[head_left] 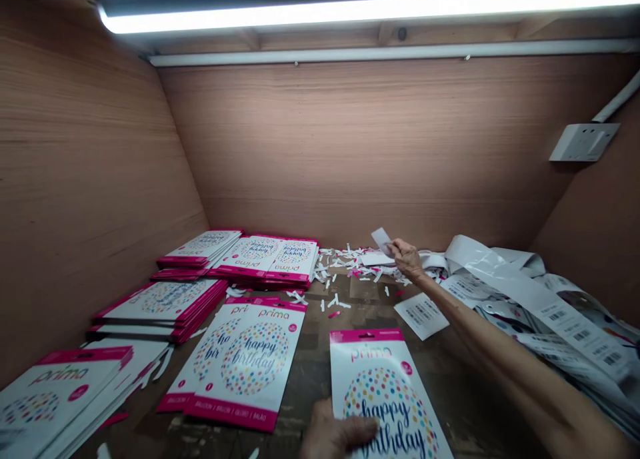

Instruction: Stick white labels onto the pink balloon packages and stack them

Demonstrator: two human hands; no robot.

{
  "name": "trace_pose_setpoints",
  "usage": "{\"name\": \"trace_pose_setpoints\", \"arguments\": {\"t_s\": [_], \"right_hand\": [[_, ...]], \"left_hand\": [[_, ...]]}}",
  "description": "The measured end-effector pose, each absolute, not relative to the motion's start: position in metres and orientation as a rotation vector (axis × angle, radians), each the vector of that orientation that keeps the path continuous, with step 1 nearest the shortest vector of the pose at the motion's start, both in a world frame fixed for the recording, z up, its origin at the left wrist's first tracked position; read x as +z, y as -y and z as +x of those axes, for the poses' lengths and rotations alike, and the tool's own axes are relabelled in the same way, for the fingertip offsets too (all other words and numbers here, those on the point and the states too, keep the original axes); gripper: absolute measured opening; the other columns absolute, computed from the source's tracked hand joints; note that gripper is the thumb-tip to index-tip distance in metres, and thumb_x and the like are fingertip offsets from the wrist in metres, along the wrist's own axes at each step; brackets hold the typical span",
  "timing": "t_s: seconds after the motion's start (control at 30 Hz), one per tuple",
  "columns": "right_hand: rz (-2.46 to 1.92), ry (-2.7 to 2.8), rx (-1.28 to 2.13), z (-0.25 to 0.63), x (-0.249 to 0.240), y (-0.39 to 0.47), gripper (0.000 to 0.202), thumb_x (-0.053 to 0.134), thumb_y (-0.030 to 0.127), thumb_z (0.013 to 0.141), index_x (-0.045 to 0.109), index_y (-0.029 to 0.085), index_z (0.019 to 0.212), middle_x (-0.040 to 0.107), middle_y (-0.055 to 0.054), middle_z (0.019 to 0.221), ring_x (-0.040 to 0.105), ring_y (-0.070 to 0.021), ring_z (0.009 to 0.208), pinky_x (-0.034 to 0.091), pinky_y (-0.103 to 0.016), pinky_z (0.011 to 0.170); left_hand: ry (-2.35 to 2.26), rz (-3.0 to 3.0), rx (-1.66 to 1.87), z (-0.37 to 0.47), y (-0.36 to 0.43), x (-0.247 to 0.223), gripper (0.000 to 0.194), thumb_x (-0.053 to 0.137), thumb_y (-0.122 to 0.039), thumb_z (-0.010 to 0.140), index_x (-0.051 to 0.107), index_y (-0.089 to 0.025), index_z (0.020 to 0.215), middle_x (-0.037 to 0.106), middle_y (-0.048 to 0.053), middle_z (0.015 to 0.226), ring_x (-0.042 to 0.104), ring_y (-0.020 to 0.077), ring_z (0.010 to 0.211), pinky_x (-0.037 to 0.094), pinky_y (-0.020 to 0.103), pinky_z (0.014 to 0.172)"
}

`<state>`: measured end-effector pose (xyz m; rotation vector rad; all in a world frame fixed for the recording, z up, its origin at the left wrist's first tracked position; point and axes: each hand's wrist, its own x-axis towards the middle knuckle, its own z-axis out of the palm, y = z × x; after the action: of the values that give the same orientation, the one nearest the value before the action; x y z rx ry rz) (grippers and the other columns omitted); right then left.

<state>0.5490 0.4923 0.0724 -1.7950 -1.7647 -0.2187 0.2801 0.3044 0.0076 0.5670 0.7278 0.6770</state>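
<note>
- Holds a flat balloon packet (367, 356) in the left hand (340, 432), at the near side of the table (315, 352), with the thumb pressed over the start of "birthday"; cannot tell how the fingers lie underneath.
- Pinches a small white slip (381, 240) by its lower end in the right hand (406, 258), with thumb and fingers drawn close together and the right forearm (490, 336) stretched toward the back wall (350, 146).
- Shows a white front on the held packet, with a pink band and a dark hang slot across the top.
- Bears "prima" in multicoloured letters below the band, a small pink disc toward the right edge, then a ring of coloured dots around dark blue script.
- Keeps straight side edges as far as visible; runs out of view at the bottom.
- Leaves a strip of brown table between the packet's left edge and two overlapping packets (255, 359).
- Leaves further open surface beyond the top edge, as far as scattered paper scraps (334, 301).
- Meets a barcode sheet (423, 314) past the top right corner, lying askew and apart from the packet.
- Opens rightward onto shadowed table under the forearm, bounded by heaped label strips (583, 326).
- Narrows at far left, against stacked packets (175, 296) along the left wall (75, 146).
</note>
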Motion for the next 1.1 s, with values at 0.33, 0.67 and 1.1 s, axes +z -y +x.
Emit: {"name": "trace_pose_setpoints", "arguments": {"t_s": [0.33,0.67,1.1], "right_hand": [[-1.613,2.380,0.277,0.502,0.135,-0.293,0.026,0.045,0.037,0.083,0.060,0.020,0.069,0.056,-0.002,0.058,0.046,-0.0125,0.050,0.028,-0.024,0.049],[-1.445,2.283,0.749,0.453,0.103,-0.248,0.023,0.045,0.031,0.082,0.059,0.016,0.073,0.050,0.000,0.060,0.040,-0.0096,0.053,0.029,-0.021,0.050],[-1.496,2.274,0.668,0.431,0.098,-0.238,0.017,0.047,0.031,0.079,0.057,0.017,0.077,0.053,-0.001,0.060,0.044,-0.0112,0.053,0.029,-0.022,0.049]], "left_hand": [[-0.771,0.530,0.722,0.287,-0.289,0.042,0.030,0.071,-0.005,0.056,0.064,-0.003,0.084,0.068,0.016,0.076,0.064,0.0318,0.070,0.048,0.050,0.076],[-0.684,0.598,0.827,0.264,-0.252,0.059,0.045,0.081,-0.014,0.053,0.063,-0.002,0.092,0.067,0.017,0.085,0.064,0.0290,0.073,0.047,0.045,0.080],[-0.728,0.619,0.910,0.234,-0.223,0.065,0.047,0.083,-0.018,0.051,0.063,-0.003,0.091,0.067,0.018,0.084,0.063,0.0341,0.080,0.045,0.050,0.082]]}}
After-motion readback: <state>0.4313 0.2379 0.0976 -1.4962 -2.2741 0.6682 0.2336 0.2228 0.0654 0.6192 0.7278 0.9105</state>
